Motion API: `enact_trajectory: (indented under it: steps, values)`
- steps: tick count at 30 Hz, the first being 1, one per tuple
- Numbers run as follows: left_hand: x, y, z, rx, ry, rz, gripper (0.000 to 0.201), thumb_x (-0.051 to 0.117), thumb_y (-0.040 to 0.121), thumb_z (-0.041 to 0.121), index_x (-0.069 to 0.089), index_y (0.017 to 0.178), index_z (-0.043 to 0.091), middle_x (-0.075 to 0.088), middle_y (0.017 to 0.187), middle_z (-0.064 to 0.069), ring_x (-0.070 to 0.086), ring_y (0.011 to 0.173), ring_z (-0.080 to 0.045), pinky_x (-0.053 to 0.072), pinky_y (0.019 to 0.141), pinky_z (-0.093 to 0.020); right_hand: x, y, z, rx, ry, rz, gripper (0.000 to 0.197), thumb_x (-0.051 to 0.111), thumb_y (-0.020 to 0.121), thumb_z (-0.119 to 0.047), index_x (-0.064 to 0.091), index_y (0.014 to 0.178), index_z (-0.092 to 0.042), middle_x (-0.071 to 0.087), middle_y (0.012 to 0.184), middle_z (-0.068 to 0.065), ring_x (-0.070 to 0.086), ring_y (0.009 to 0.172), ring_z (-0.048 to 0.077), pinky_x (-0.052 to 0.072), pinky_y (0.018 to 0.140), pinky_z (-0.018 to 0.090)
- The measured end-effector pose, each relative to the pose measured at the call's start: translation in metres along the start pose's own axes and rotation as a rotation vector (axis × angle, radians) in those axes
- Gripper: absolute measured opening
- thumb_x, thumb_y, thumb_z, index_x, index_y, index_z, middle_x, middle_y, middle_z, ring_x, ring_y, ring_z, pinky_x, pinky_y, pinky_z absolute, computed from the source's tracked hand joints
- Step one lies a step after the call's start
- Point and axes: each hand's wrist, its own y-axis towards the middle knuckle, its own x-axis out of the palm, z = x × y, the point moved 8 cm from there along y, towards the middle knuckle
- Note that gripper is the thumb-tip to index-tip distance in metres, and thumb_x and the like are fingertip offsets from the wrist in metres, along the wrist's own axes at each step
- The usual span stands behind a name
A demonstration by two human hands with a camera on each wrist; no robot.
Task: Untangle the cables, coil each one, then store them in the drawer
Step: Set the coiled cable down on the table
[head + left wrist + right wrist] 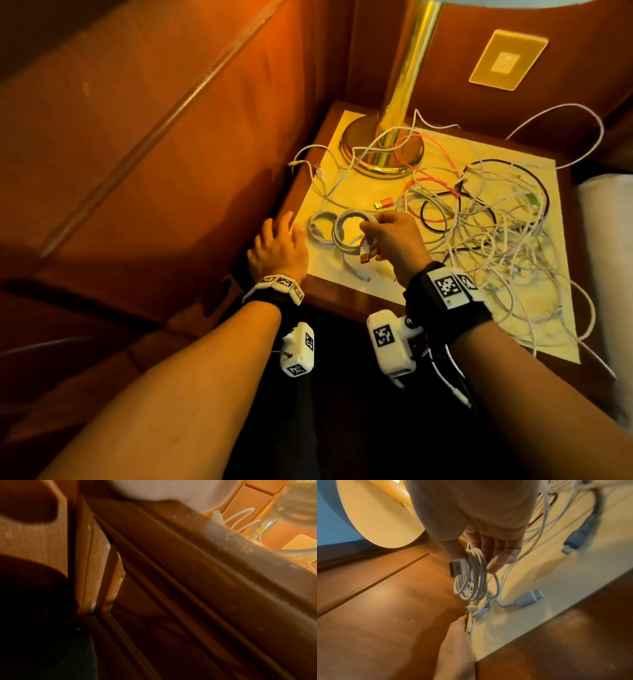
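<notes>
Right hand (394, 236) has its fingers curled round a coil (472, 574) of white cable, thumb against the loops and a plug hanging from its underside; in the wrist view the loops hang below the fingertips (503, 559). It hovers just above the pale top of the nightstand (359, 274), at about 7 o'clock from the lamp (383, 150).

To do this step well, the judgement is that the loops should be kept pinched together until the coil is set down or carried to the drawer, so it does not spring open, and that its loose tail should be kept clear of the pile.

A second coil (318, 228) lies flat on the top, just at 9 o'clock of the held one. Left hand (279, 246) lies at 9 o'clock of that, fingers straight and spread over the nightstand's left edge, holding nothing. The tangle (496, 233) of white, black and pink cables sprawls from 1 to 4 o'clock of the right hand, mostly unsorted. No open drawer can be made out.
</notes>
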Motion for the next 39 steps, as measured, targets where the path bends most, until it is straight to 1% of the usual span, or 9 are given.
enact_trajectory:
  steps: [6,12,15,17,19,21,26,31,39]
  values:
    - [-0.001,-0.003,0.002,0.006,0.022,-0.021,0.069,0.033,0.084,0.074,0.040,0.142,0.037,0.031,0.155,-0.001,0.035,0.136,-0.029,0.027,0.107,-0.047,-0.001,0.040,-0.003,0.014,-0.045,0.080,0.021,0.061,0.083,-0.005,0.055,0.064,-0.009,0.057,0.061,0.012,0.050,0.050,0.021,0.034,0.046,0.027]
    - [0.005,-0.001,0.001,-0.033,0.062,-0.109,0.082,0.048,0.075,0.078,0.030,0.145,0.039,0.030,0.153,-0.004,0.033,0.136,-0.032,0.028,0.108,-0.049,0.002,0.050,0.000,0.001,-0.062,0.078,0.010,0.057,0.087,-0.009,0.061,0.079,-0.003,0.056,0.067,0.014,0.045,0.050,0.020,0.032,0.046,0.025]
    - [0.005,-0.001,0.000,-0.050,0.052,-0.113,0.079,0.051,0.076,0.075,0.030,0.144,0.040,0.030,0.152,-0.004,0.032,0.136,-0.032,0.025,0.108,-0.048,0.009,0.057,0.008,0.006,-0.162,0.055,0.016,0.054,0.089,-0.018,0.059,0.074,-0.013,0.061,0.080,0.013,0.054,0.069,0.026,0.043,0.064,0.034]
    - [0.005,0.000,0.000,-0.062,0.040,-0.105,0.076,0.052,0.077,0.071,0.031,0.143,0.040,0.030,0.152,-0.003,0.032,0.136,-0.031,0.025,0.109,-0.047,0.009,0.056,0.009,0.003,-0.262,0.057,0.017,0.052,0.090,-0.019,0.062,0.082,-0.008,0.062,0.089,0.018,0.058,0.084,0.030,0.048,0.078,0.043]
    - [0.004,0.000,0.000,-0.066,0.025,-0.092,0.073,0.053,0.079,0.067,0.032,0.143,0.039,0.032,0.151,-0.003,0.032,0.136,-0.031,0.026,0.109,-0.047,0.006,0.055,0.011,0.006,-0.417,0.043,0.019,0.050,0.093,-0.014,0.062,0.093,0.000,0.062,0.102,0.025,0.057,0.097,0.037,0.033,0.070,0.028]
    - [0.004,-0.001,-0.001,-0.063,0.006,-0.073,0.070,0.053,0.080,0.064,0.034,0.142,0.038,0.034,0.150,-0.004,0.034,0.134,-0.031,0.026,0.108,-0.046,0.003,0.054,0.017,0.019,-0.565,0.018,0.021,0.048,0.094,-0.013,0.061,0.099,0.003,0.061,0.109,0.025,0.056,0.101,0.039,0.029,0.068,0.029]
    - [-0.001,-0.001,-0.002,-0.064,-0.034,-0.016,0.070,0.038,0.075,0.058,0.039,0.141,0.033,0.040,0.147,-0.004,0.040,0.130,-0.029,0.031,0.103,-0.044,-0.012,0.051,0.022,0.078,-0.657,0.075,0.027,0.048,0.093,-0.014,0.061,0.108,0.006,0.061,0.113,0.026,0.057,0.105,0.041,0.039,0.073,0.036]
    - [-0.002,-0.002,-0.002,-0.061,-0.029,-0.008,0.062,0.053,0.085,0.054,0.039,0.141,0.032,0.040,0.147,-0.004,0.039,0.132,-0.030,0.030,0.104,-0.045,0.000,0.055,0.023,0.083,-0.691,0.007,0.019,0.055,0.088,-0.014,0.063,0.095,0.001,0.062,0.102,0.020,0.053,0.085,0.034,0.036,0.069,0.034]
    - [-0.005,-0.003,0.000,-0.056,-0.049,-0.004,0.076,0.033,0.073,0.066,0.042,0.140,0.032,0.043,0.146,-0.004,0.041,0.130,-0.030,0.031,0.102,-0.044,-0.013,0.020,0.007,0.001,-0.606,0.145,0.043,0.048,0.093,-0.045,0.061,0.101,-0.005,0.064,0.108,0.020,0.058,0.100,0.038,0.035,0.071,0.033]
